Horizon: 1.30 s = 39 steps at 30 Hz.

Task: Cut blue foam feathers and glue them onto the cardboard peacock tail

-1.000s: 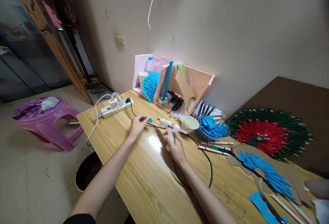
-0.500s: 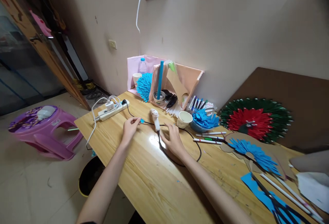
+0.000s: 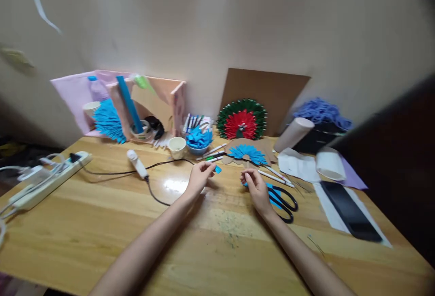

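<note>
A pale wall backs the long wooden table, where a white glue gun lies on its side on a black cord, well left of both hands. Both forearms reach forward from below, wrists slightly raised. The left hand pinches a small blue paper piece at its fingertips; the right hand, fingers curled together, hovers beside black scissors, and whether it holds anything cannot be told.

Two bare forearms enter from the lower edge, each ending in an ungloved hand: the left hand and the right hand. No sleeve, watch, ring or bracelet shows between the fingers and the frame edge; fingernails are short and unpainted.
</note>
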Each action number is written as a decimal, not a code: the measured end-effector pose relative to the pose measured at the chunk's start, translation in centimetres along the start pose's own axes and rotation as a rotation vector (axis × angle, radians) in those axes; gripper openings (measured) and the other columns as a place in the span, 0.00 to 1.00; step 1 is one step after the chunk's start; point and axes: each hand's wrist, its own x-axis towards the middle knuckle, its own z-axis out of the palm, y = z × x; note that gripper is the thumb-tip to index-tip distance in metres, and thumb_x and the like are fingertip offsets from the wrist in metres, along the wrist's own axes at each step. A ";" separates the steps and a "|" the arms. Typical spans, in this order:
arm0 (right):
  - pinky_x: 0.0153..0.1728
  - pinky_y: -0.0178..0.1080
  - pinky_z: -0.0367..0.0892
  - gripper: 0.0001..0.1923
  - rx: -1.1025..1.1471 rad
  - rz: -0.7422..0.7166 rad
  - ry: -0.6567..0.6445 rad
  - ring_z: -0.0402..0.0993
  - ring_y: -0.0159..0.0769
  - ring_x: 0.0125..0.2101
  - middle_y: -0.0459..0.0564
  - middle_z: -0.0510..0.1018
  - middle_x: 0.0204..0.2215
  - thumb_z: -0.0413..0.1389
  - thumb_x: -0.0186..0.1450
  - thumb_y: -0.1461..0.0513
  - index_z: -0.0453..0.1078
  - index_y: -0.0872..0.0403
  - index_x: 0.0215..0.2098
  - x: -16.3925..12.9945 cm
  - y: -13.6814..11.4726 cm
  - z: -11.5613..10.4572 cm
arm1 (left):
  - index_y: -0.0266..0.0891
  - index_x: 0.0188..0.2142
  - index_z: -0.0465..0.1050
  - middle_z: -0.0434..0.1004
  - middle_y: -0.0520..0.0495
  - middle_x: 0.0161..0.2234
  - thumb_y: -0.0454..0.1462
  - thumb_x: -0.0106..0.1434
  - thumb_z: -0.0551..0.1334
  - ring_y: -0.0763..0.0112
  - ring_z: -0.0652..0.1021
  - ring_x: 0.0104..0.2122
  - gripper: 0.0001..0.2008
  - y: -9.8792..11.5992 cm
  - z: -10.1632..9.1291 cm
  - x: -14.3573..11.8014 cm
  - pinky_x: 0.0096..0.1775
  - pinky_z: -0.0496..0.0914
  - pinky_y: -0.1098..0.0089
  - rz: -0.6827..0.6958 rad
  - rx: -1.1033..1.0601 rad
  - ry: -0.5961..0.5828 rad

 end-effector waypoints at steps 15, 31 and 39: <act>0.36 0.38 0.70 0.09 -0.054 -0.022 -0.010 0.72 0.34 0.33 0.48 0.73 0.31 0.55 0.59 0.58 0.64 0.52 0.37 -0.2 0.5 -1.2 | 0.36 0.29 0.69 0.70 0.52 0.24 0.44 0.52 0.62 0.74 0.73 0.24 0.13 -4.5 6.9 0.8 0.31 0.70 0.71 -0.043 -0.078 -0.066; 0.32 0.37 0.72 0.10 -0.023 0.025 0.045 0.73 0.34 0.31 0.48 0.74 0.29 0.57 0.56 0.58 0.65 0.53 0.34 -0.5 0.9 -1.1 | 0.36 0.29 0.69 0.72 0.49 0.25 0.43 0.54 0.60 0.72 0.73 0.26 0.11 -4.7 7.4 0.1 0.33 0.69 0.71 0.004 -0.009 -0.062; 0.32 0.37 0.72 0.09 -0.032 0.037 0.051 0.74 0.34 0.31 0.49 0.75 0.30 0.56 0.57 0.58 0.68 0.54 0.34 -0.5 0.9 -1.3 | 0.36 0.29 0.70 0.73 0.49 0.26 0.43 0.55 0.60 0.72 0.74 0.27 0.11 -4.9 7.4 0.1 0.34 0.69 0.70 0.020 -0.023 -0.068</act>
